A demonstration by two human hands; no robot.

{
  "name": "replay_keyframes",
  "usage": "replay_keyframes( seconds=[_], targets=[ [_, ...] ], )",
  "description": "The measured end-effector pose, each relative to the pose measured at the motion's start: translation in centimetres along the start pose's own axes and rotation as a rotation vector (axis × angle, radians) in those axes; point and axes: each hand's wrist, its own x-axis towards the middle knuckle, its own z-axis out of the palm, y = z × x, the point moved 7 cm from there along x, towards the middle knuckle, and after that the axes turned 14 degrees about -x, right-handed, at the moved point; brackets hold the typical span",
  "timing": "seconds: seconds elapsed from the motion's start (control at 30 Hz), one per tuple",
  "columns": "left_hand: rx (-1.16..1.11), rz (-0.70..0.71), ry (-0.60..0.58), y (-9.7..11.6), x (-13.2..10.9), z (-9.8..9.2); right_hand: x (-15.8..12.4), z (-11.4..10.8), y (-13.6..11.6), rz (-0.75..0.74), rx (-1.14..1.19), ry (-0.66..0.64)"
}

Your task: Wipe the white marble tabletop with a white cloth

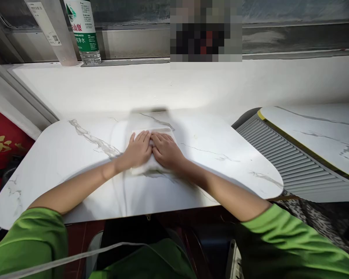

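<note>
A white cloth, apparently folded into a pad, is spread on the white marbled desk, near the middle of its length and in front of the person. By its look, the cloth can be judged light, soft and limp, with nothing fragile about it; whether it is damp cannot be told. Little stiffness should be expected, so it would be better steered by a spread palm than by a single fingertip. For lifting, hold could be taken at the near edge or at a corner, where the fabric is left uncovered. The desk top appears smooth, so easy sliding may be expected.

The grip is formed by both hands, laid palm down on the cloth. The fingers of the left hand are extended forward and slightly spread; those of the right hand are laid close together and angled inward. The two hands are set side by side, touching or nearly so. Neither is clenched: the cloth is covered from above, not pinched. Whether any fold is caught beneath the fingers is hidden.
</note>
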Motion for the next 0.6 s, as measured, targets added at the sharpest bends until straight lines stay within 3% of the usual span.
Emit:
replay_keyframes(
  seconds=[0.17,0.3,0.43,0.6],
  targets=[
    [0.017,-0.043,0.061,-5.2,6.6,-2.4,8.3,2.9,2.1,0.076,0.008,-0.043],
    [0.003,-0.048,0.071,-7.3,9.2,-3.2,11.2,4.1,2.9,0.136,0.028,-0.049],
    [0.004,-0.055,0.067,-7.2,8.5,-3.1,10.3,4.0,2.5,0.106,0.013,-0.026],
    [0.011,-0.036,0.028,-5.2,3.7,-2.4,5.9,2.9,-0.1,0.054,-0.033,-0.03]
  ],
)
